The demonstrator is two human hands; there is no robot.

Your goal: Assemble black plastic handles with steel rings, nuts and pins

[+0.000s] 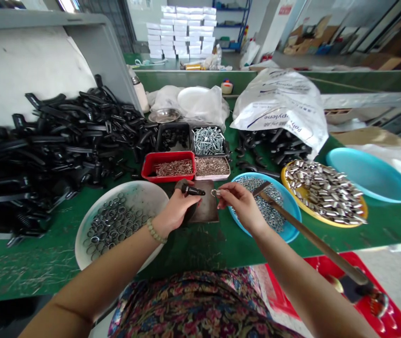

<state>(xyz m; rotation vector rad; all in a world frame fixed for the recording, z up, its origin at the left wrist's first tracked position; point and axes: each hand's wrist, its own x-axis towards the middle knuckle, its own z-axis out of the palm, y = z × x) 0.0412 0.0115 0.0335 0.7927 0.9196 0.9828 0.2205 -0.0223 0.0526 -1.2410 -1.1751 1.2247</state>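
My left hand (180,206) is closed around a black plastic handle part (193,190), whose narrow tip points right. Opposite that tip, my right hand (238,201) pinches a small shiny metal ring (215,192) between thumb and fingertips. A slight gap separates the ring from the black tip. Beneath both lies a flat metal plate (207,211) on the green bench. Beside my left forearm is a white round tray (84,234) with many metal rings. A blue tray (293,232) of small metal pieces sits by my right hand, with a hammer (291,223) lying across it.
Black plastic parts (56,136) are heaped at the left. Behind the plate stand a red bin (147,169) of thin pins and a bin of screws (208,141). At the right are a yellow tray (327,219) of metal sleeves and another blue tray (369,178).
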